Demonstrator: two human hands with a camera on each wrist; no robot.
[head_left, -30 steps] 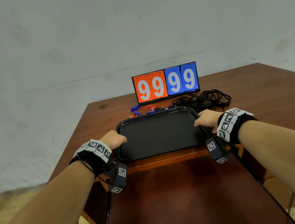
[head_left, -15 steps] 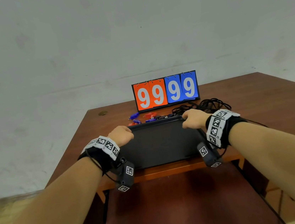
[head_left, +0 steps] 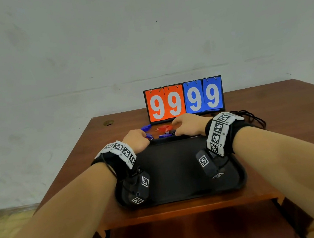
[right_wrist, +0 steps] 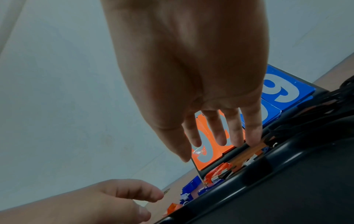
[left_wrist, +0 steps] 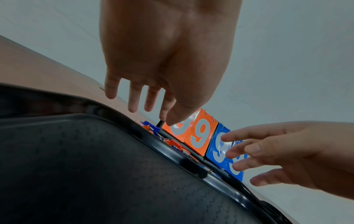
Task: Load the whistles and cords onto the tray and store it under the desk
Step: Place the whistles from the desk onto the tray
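A black tray lies on the brown desk near its front edge. Several small blue and red whistles lie just past the tray's far rim, in front of the scoreboard. A tangle of black cords sits to the right of them. My left hand hovers at the far left of the rim and my right hand is over the whistles. In the wrist views the left hand and right hand have fingers straight and spread, holding nothing. The whistles lie below the right fingertips.
A flip scoreboard showing 99 in orange and 99 in blue stands at the back of the desk, close behind the whistles. A grey wall rises behind it. A lower shelf shows under the desk's front edge.
Both hands left the tray's side rims and moved forward to its far rim, over the whistles. Their fingers went from curled on the tray to straight.
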